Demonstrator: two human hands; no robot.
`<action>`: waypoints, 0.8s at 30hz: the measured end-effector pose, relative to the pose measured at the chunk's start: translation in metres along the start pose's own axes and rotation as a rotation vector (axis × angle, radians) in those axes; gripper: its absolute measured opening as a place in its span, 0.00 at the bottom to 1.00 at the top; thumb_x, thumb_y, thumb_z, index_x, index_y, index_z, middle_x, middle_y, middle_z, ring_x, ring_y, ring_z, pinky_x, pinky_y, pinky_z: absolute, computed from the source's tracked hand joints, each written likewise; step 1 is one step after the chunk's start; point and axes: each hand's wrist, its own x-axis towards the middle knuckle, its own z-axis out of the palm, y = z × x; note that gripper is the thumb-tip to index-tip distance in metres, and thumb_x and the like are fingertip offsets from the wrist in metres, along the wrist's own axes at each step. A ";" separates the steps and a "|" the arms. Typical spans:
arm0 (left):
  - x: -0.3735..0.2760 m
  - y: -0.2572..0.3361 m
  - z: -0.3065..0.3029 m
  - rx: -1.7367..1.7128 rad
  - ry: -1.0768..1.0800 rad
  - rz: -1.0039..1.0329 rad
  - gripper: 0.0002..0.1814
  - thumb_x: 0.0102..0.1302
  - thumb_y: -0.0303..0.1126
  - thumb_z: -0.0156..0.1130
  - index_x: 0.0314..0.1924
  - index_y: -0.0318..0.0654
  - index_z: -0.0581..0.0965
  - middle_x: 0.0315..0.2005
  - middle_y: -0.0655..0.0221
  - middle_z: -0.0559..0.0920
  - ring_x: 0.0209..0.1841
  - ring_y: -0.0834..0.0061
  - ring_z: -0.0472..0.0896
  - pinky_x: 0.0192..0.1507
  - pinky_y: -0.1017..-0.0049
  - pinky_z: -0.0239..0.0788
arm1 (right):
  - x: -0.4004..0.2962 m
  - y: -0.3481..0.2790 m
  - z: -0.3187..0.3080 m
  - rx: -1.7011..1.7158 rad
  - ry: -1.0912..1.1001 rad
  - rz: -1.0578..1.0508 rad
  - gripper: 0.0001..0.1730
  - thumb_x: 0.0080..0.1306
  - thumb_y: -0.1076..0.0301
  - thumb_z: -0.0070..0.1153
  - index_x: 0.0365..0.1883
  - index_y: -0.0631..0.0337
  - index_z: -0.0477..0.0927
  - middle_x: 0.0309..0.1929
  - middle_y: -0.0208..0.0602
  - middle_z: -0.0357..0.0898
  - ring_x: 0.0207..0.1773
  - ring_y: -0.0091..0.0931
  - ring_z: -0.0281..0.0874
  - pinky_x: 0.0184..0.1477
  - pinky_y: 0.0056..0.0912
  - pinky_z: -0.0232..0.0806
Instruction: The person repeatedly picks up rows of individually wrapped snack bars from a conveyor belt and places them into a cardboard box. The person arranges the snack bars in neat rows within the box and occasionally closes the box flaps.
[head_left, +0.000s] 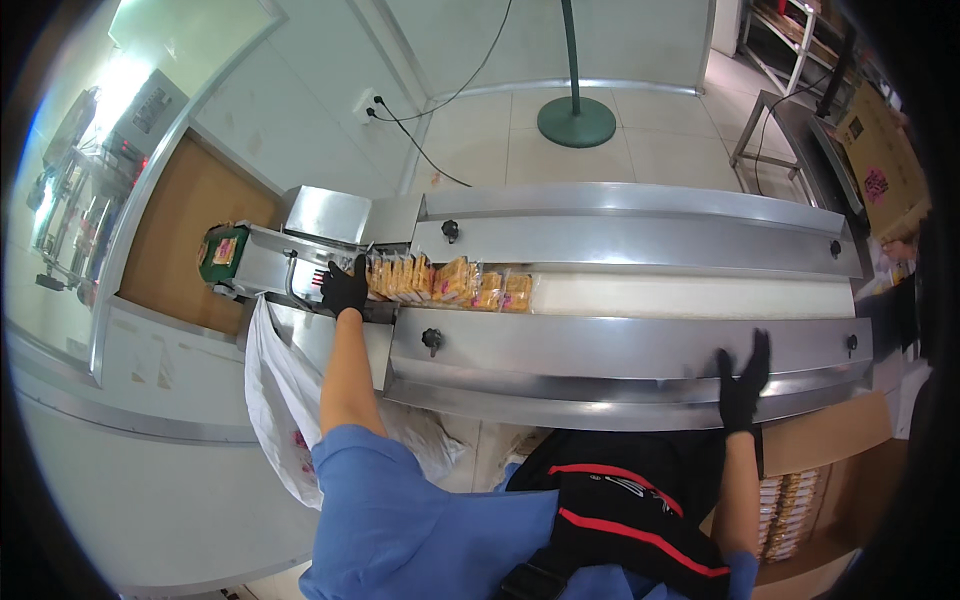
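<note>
Clear-wrapped snack packets (405, 277) stand in a leaning row on the white conveyor belt (675, 295), between two stainless steel guards. My left hand (346, 289), in a black glove, is at the row's left end with thumb and fingers apart; whether it grips a packet is hidden. My right hand (742, 382), gloved in black too, hovers over the near steel guard (555, 349) with its fingers spread and nothing in it. At the far left, one packet (224, 251) lies on a green belt (234, 262) by the wall opening.
An open cardboard box (832, 450) holding rows of packets stands at the lower right. A white sack (277, 405) hangs below the conveyor's left end. Black knobs (432, 339) rise from the guards. Another person's hand (898, 250) is beside a carton (877, 161) at the far right.
</note>
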 end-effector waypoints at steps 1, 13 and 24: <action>0.001 0.009 0.000 -0.008 -0.090 0.003 0.55 0.64 0.77 0.51 0.79 0.45 0.60 0.68 0.46 0.73 0.70 0.40 0.69 0.67 0.39 0.61 | 0.004 -0.005 0.019 0.004 -0.075 0.009 0.45 0.67 0.52 0.68 0.75 0.65 0.65 0.74 0.55 0.65 0.76 0.48 0.63 0.74 0.50 0.58; 0.018 0.029 0.004 -0.224 -0.238 0.063 0.62 0.50 0.83 0.61 0.56 0.21 0.75 0.52 0.34 0.82 0.60 0.42 0.80 0.62 0.55 0.71 | 0.065 -0.143 0.118 0.316 -0.823 0.091 0.46 0.70 0.33 0.55 0.73 0.60 0.68 0.53 0.47 0.87 0.58 0.46 0.83 0.65 0.48 0.71; -0.210 0.161 -0.003 -0.983 -0.679 0.508 0.52 0.64 0.49 0.76 0.76 0.30 0.59 0.51 0.51 0.84 0.48 0.66 0.84 0.48 0.68 0.77 | 0.128 -0.056 0.104 -0.048 -0.958 0.384 0.30 0.80 0.40 0.35 0.78 0.29 0.62 0.70 0.60 0.69 0.67 0.49 0.74 0.70 0.48 0.65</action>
